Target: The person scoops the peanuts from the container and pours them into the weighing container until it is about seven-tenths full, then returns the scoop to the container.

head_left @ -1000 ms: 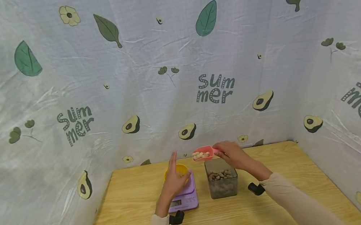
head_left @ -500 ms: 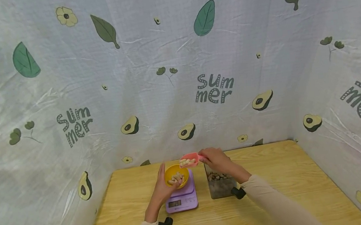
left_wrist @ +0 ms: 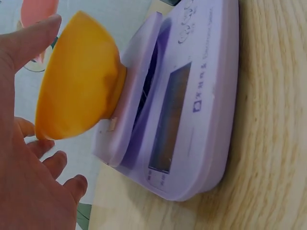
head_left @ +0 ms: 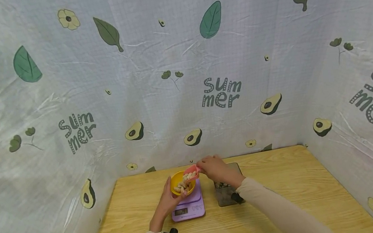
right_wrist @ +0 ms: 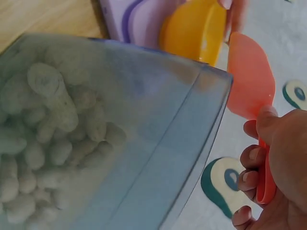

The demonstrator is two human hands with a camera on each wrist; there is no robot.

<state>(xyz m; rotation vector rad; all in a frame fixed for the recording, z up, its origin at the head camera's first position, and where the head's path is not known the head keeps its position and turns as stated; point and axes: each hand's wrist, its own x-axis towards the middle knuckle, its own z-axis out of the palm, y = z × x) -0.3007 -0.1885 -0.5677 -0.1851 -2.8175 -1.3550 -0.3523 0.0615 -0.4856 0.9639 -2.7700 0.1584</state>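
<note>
My right hand [head_left: 215,169] grips the handle of a pink scoop [right_wrist: 252,79]. The scoop tips over the near side of a yellow bowl [head_left: 175,179], with peanuts [head_left: 189,176] at its lip. More peanuts [head_left: 181,188] lie inside the bowl, which stands on a purple kitchen scale [left_wrist: 199,115]. My left hand [head_left: 168,200] holds the bowl at its rim, thumb on one side and fingers on the other. In the right wrist view, a see-through grey bin [right_wrist: 158,124] of unshelled peanuts [right_wrist: 53,96] stands beside the scale, below my right forearm.
A wooden table [head_left: 275,198] carries everything. Right behind it hangs a white printed sheet [head_left: 158,108], which also runs along the left and right sides. The scale's display [left_wrist: 171,117] faces the front edge; its digits are blurred.
My right hand has carried the loaded scoop left from above the bin to the bowl and tilted it. My left hand has settled lower against the bowl's rim.
</note>
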